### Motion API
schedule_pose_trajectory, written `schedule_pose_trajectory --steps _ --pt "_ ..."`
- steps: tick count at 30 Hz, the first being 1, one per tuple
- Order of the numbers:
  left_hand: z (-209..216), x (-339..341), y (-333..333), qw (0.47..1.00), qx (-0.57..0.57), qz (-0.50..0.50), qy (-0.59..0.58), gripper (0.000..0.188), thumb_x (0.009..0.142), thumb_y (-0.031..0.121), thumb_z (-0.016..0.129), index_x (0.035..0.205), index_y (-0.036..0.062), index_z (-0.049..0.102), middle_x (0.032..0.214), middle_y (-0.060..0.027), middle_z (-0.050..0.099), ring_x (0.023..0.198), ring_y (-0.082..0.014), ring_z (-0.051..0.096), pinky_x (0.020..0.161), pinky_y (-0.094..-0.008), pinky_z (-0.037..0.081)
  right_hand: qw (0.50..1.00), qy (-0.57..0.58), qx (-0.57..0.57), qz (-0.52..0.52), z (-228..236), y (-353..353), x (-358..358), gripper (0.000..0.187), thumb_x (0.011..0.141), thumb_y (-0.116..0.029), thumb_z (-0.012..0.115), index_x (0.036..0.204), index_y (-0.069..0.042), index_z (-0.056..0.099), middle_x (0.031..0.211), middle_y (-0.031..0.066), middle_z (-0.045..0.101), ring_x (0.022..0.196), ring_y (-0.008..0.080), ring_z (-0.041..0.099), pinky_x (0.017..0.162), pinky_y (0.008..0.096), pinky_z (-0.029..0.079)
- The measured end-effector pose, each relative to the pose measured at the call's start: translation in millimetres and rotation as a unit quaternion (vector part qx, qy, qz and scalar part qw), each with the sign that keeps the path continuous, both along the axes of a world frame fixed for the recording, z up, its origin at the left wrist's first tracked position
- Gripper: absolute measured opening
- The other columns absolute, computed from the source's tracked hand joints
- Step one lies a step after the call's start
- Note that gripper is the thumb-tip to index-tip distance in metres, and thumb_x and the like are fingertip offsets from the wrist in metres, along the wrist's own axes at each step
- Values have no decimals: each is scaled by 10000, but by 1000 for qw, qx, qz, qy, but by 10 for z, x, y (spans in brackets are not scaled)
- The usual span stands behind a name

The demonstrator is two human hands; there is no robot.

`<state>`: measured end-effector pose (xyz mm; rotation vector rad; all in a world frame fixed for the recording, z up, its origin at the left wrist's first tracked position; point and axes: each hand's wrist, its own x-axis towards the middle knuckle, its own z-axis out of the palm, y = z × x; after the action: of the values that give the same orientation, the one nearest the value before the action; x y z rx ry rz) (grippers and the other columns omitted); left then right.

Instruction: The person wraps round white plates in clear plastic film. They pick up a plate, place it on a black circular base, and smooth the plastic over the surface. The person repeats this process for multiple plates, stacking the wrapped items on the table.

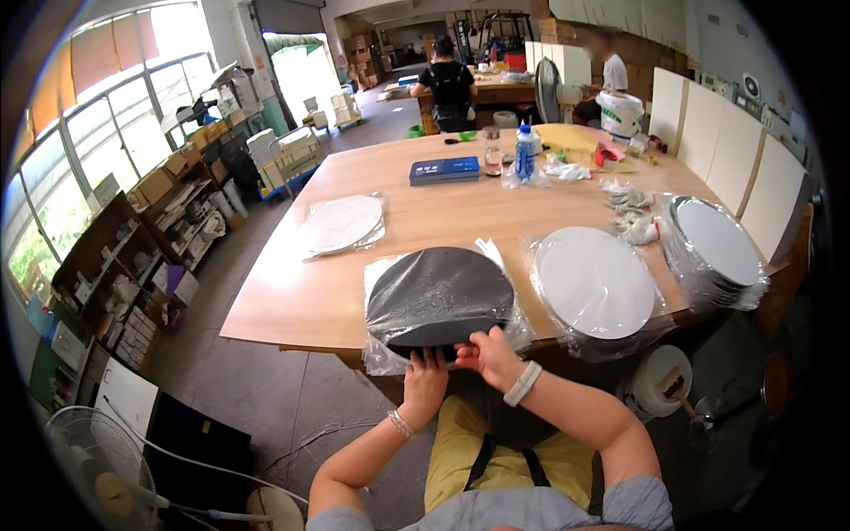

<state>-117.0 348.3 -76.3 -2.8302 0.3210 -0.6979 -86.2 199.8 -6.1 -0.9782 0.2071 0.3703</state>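
One white fan [99, 460] stood at the far left, off the worktop [305, 296]. Near the worktop's left edge lay one white disc [345, 221] in clear film. One dark disc [438, 274] lay by the middle of the near edge, also under clear film, which reached past the disc toward that edge. The left hand [426, 380] was at the dark disc's near rim, its fingers straight and close together; whether it gripped anything could not be told. Toward the far edge, left of the middle, sat one low pile of blue boxes [444, 170]. The right hand [492, 356] was just beside the left, fingers curled in narrow against the film at the same rim; what they pinched, if anything, was too small to tell. Two bottles stood toward the far edge: one clear bottle [492, 152] and one blue bottle [524, 155]. Right of the dark disc, by the near edge, was a second white disc [595, 283] in film. One white bucket [662, 382] stood below the near right corner. White gloves [639, 228], their number unclear, lay just left of one film-wrapped stack of discs [719, 243] at the right edge.
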Motion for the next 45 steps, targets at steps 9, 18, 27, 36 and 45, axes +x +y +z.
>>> schedule_pose_trajectory --steps 9,18,27,36,45 --pt "-275 -24 167 988 12 -105 -112 374 844 221 498 1180 60 541 1187 -130 536 1109 -284 508 935 -406 394 993 55 11 106 523 -795 -1430 137 908 -68 426 1041 -41 445 911 108 569 650 138 564 652 328 532" --pt "436 -673 -176 968 -106 -223 36 338 831 163 549 1141 27 552 1184 -130 546 1074 -296 524 894 -402 436 998 15 31 -54 530 -2555 -2678 330 852 -72 464 1182 -79 466 903 30 606 436 44 404 408 178 369" --pt "675 363 -1897 883 -302 -359 19 314 729 188 686 991 44 591 1117 -136 528 1057 -319 476 890 -408 420 962 -27 -29 -269 -233 -3692 -3223 348 821 -7 427 1142 -108 512 1015 -15 609 506 18 471 362 146 350" --pt "442 620 -2210 903 -220 -362 71 180 741 106 625 909 64 578 998 -104 532 907 -276 519 775 -364 441 960 36 35 -276 -94 -3456 -2819 174 830 -16 480 874 -181 512 729 -69 531 452 59 416 421 183 398" --pt "143 226 -2006 845 -479 -118 207 334 861 275 598 1006 -23 557 873 -244 611 793 -446 598 654 -475 486 951 61 -32 -300 17 -2832 -2633 169 852 -34 460 767 -175 419 609 -13 459 453 140 450 445 330 431"
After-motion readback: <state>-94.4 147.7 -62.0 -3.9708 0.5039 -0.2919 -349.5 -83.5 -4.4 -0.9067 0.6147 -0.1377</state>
